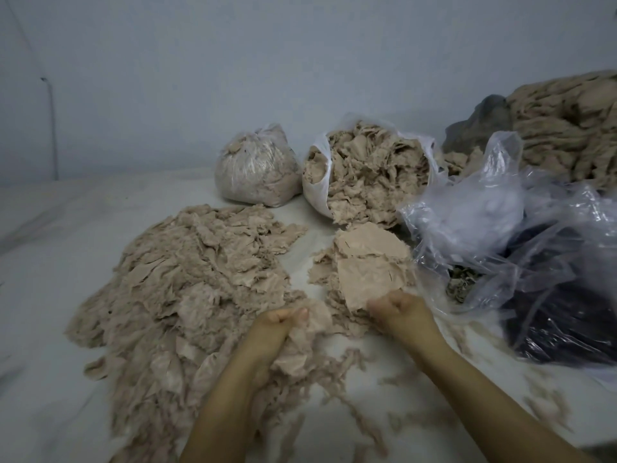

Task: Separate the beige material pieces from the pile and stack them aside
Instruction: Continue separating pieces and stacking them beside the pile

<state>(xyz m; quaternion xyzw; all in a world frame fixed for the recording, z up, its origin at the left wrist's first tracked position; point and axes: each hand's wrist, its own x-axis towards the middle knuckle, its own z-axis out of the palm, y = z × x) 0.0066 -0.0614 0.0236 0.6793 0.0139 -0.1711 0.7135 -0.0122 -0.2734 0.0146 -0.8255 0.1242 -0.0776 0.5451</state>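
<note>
Beige piece [364,279]: lying atop the small stack [347,262], right hand [397,312] pinching its near edge. Left hand [280,325] is gripping crumpled material [307,342] just left, beside the large pile [187,279].

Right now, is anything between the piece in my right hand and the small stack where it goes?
Nothing visible is in the way. Your right hand pinches the beige piece right at the near edge of the small stack. The clear plastic bag lies off to the right, beside the stack, not across the path.
</note>
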